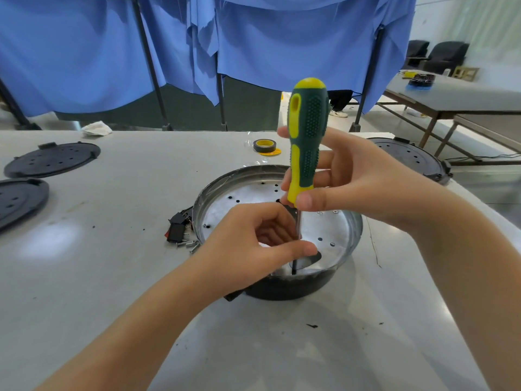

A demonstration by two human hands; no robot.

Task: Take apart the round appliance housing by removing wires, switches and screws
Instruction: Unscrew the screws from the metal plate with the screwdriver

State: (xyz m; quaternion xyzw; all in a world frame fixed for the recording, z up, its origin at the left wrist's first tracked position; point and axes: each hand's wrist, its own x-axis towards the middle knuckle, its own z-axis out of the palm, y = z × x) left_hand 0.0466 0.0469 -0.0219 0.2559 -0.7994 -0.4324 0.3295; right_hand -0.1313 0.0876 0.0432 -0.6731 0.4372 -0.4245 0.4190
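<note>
The round metal housing sits open side up at the table's middle, with small holes across its floor. A green and yellow screwdriver stands upright in it, tip down near the front wall. My right hand grips the lower handle with thumb and fingers. My left hand curls around the shaft just above the tip, thumb against it. Two black rocker switches and several loose screws lie on the table just left of the housing.
Two black perforated round covers lie at the far left, a third at the right edge behind my right hand. A roll of tape and a crumpled white cloth sit near the far table edge. Blue curtains hang behind.
</note>
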